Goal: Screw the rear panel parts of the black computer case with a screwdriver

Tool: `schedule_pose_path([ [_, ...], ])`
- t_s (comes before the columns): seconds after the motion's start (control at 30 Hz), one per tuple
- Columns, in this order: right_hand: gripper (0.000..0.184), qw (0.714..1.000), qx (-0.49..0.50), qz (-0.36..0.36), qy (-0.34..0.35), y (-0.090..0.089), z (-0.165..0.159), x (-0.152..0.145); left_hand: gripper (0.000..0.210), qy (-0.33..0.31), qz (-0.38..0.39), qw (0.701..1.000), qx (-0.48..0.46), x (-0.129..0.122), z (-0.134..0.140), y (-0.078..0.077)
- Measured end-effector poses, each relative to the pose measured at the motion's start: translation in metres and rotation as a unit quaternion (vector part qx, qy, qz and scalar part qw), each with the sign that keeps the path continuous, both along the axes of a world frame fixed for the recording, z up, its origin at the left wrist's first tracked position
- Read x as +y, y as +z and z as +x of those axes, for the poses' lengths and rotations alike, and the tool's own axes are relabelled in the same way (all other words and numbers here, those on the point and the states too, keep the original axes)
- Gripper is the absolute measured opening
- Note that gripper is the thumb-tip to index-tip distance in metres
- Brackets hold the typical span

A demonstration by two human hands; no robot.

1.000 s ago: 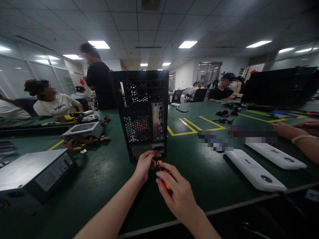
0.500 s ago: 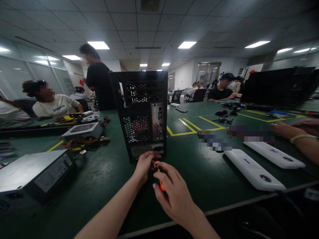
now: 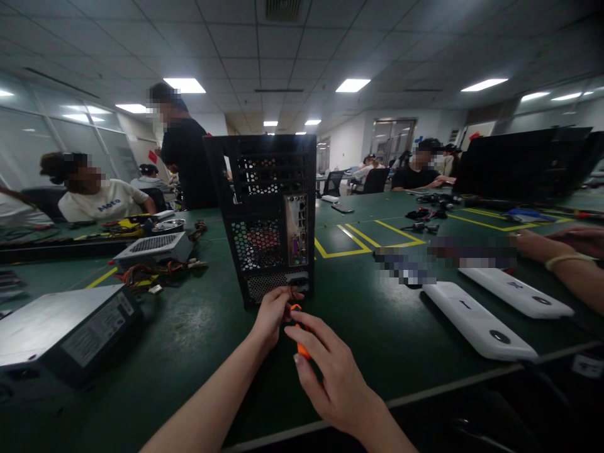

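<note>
A black computer case stands upright on the green table, its rear side with ports and mesh facing me. My left hand is at the lower right of that rear side, fingers pinched together near the power socket; what they hold, if anything, is hidden. Just below it, my right hand has its thumb and fingers about the orange handle of what looks like a screwdriver. The tool points up toward the left fingers, and its tip is out of sight behind them.
Two power supply units, one large and one with loose cables, lie on the left. White oblong devices lie on the right, near another person's hands. A dark monitor stands behind. The table's front edge runs close below my hands.
The fingers of my right hand have shifted about the orange handle, with the thumb a little lower and to the right. My left hand and the case keep their places.
</note>
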State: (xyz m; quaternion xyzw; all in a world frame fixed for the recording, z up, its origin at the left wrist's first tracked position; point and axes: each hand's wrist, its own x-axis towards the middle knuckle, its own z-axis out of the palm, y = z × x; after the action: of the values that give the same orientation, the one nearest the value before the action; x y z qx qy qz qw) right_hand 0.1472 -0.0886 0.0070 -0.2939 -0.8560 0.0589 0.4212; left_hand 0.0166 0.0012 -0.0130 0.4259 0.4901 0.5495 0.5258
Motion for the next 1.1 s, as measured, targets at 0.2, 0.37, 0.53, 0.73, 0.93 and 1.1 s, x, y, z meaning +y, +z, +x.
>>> schedule_pose_path([
  [0.2,0.034,1.000,0.020,0.006,0.004,-0.008,-0.001,0.005,0.019,0.015,0.000,1.000,0.007,-0.002,0.000,0.001],
  [0.37,0.038,0.999,0.020,-0.041,0.022,-0.002,-0.001,0.003,0.018,0.015,0.007,1.000,-0.001,0.000,0.000,0.000],
  [0.53,0.030,1.000,0.020,0.005,-0.001,-0.007,0.000,0.006,0.020,-0.003,0.004,1.000,-0.007,0.000,-0.001,-0.002],
  [0.73,0.023,0.999,0.045,-0.010,-0.020,-0.010,-0.001,0.007,0.021,-0.015,0.014,1.000,-0.022,-0.003,-0.002,-0.002],
  [0.93,0.035,0.998,-0.020,0.048,-0.042,-0.007,0.000,0.004,0.020,-0.013,-0.002,1.000,-0.025,-0.005,-0.001,0.002],
  [1.1,0.029,0.997,0.036,0.055,-0.039,-0.013,-0.001,0.007,0.022,-0.011,0.007,1.000,-0.016,-0.001,-0.002,-0.003],
])
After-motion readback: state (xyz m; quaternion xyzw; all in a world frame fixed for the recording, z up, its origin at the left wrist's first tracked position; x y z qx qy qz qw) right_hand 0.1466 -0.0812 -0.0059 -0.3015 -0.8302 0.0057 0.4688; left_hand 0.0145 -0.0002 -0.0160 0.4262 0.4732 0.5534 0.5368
